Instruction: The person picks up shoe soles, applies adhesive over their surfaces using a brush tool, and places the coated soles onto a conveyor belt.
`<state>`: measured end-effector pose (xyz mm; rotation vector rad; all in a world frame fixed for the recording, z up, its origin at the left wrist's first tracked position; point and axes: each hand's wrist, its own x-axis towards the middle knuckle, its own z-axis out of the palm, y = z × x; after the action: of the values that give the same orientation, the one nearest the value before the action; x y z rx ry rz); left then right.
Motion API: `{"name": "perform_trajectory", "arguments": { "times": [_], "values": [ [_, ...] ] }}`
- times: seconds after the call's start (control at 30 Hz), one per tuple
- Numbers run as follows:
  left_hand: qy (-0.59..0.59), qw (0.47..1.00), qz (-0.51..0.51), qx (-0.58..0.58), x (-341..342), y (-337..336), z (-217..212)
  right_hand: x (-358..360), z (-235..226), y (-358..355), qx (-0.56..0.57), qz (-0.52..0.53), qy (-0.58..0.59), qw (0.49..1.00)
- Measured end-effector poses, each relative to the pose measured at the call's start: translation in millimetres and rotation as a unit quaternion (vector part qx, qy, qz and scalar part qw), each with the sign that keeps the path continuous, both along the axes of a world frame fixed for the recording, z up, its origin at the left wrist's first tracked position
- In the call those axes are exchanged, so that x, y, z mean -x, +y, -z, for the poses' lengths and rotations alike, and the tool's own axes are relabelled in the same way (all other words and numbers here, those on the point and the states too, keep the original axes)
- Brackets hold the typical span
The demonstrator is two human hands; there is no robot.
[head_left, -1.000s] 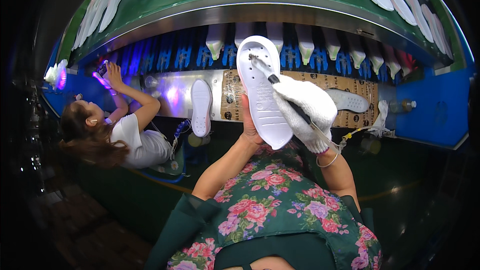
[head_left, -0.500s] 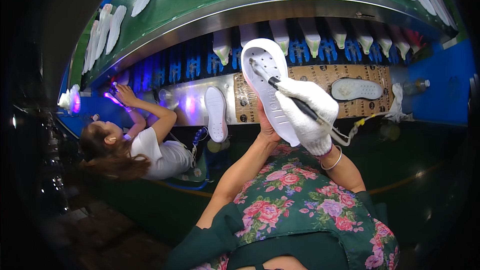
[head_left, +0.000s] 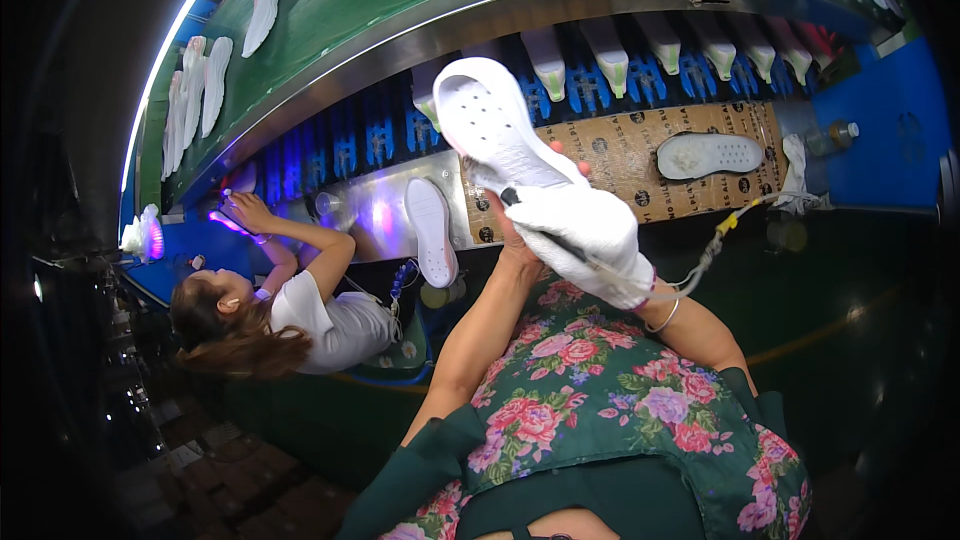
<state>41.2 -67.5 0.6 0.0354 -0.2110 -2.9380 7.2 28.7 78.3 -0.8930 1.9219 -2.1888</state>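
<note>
A white shoe sole with small holes in its wider, rimmed end is held up, tilted, in front of me. My left hand supports it from beneath, its fingers wrapped round the edges and partly hidden. Over the lower part of the sole is my right hand, in a white knit glove, closed round a black-handled brush. The brush's bristles press near the sole's middle and are hard to make out. From behind the glove a thin clear tube runs off to the right.
A second white sole lies on the metal ledge; a grey-white one rests on cardboard. More soles hang in blue clamps behind. Soles lie on the green belt. A co-worker sits at left. A bottle stands right.
The brush has moved from the holed end of the sole down toward its middle, my gloved hand turning with it. The held sole has shifted left and up in view.
</note>
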Motion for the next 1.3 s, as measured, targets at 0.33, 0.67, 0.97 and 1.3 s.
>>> {"name": "perform_trajectory", "arguments": {
  "times": [0.33, 0.67, 0.97, 1.3],
  "values": [
    [0.029, 0.999, 0.019, 0.006, 7, -19, -26, 31, -13, 15, -0.019, -0.155, 0.129, 0.979],
    [0.003, 0.995, 0.074, 0.073, 1, -50, -21, 37, -15, 23, -0.042, -0.235, 0.147, 0.960],
    [0.036, 0.991, 0.114, 0.064, 6, -70, -33, 29, -6, 27, -0.027, -0.277, 0.131, 0.952],
    [0.114, 0.960, 0.193, 0.170, 20, -82, -40, 21, -12, 34, -0.035, -0.290, 0.109, 0.950]
  ]
}}
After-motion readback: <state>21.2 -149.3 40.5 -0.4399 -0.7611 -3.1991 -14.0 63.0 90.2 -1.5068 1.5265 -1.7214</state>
